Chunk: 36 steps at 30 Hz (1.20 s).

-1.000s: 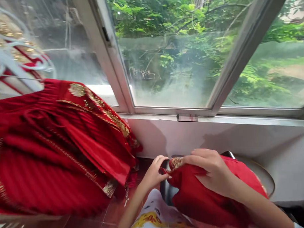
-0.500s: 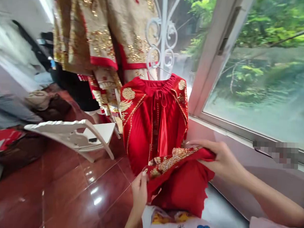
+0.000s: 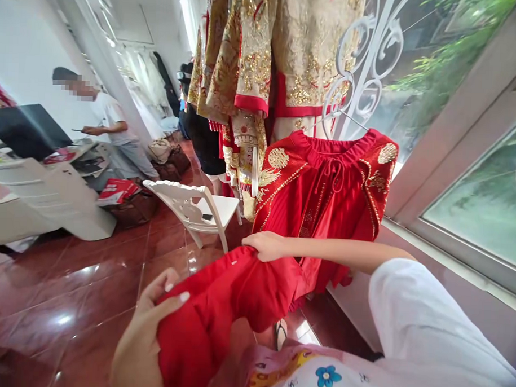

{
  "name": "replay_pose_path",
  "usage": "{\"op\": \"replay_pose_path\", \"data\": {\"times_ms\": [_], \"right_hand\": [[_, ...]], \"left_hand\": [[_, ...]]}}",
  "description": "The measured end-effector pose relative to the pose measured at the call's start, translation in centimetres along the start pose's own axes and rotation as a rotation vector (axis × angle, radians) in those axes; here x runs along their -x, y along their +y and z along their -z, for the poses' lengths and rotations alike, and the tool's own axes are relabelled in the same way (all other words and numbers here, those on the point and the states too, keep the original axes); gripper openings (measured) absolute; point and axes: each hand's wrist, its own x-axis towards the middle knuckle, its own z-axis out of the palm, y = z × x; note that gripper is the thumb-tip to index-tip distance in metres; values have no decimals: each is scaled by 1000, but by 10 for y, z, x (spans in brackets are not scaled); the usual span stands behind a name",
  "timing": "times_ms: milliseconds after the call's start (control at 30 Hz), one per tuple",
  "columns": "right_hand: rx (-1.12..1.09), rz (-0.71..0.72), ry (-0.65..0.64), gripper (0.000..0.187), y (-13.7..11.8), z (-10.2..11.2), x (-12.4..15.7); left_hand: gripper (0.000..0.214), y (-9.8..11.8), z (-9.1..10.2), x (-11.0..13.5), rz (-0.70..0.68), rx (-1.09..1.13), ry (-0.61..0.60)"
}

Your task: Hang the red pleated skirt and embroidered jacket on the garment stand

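Both my hands hold a plain red garment (image 3: 228, 305) stretched across my lap. My left hand (image 3: 145, 330) grips its near end at the lower left, thumb over the cloth. My right hand (image 3: 267, 246) is closed on its far upper edge, the arm reaching in from the right in a white sleeve. Just behind it a red pleated garment with gold embroidery (image 3: 326, 190) hangs on a hanger by the window.
Beige and gold embroidered dresses (image 3: 271, 58) hang above. A white chair (image 3: 196, 205) stands on the glossy red floor (image 3: 81, 283). At the far left, a person in a white shirt (image 3: 110, 126) stands by a white desk (image 3: 38, 197). A window (image 3: 474, 184) runs along the right.
The view has swung left from the window into the room. My hands have pulled the red garment out longer, left hand lower and nearer, right hand gripping its upper edge.
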Motion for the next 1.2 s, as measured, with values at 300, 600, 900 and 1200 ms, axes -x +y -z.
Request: {"op": "replay_pose_path", "data": {"times_ms": [300, 600, 900, 1200], "right_hand": [[217, 157, 94, 13, 50, 139, -147], [473, -207, 699, 26, 134, 316, -106], [729, -608, 607, 22, 165, 334, -32], [835, -815, 629, 24, 148, 316, 2]], "left_hand": [[25, 98, -56, -65, -664, -455, 588], [23, 173, -133, -188, -1228, -895, 437], [8, 172, -249, -182, -1326, -764, 18], [15, 87, -301, -192, -1295, -514, -139]]}}
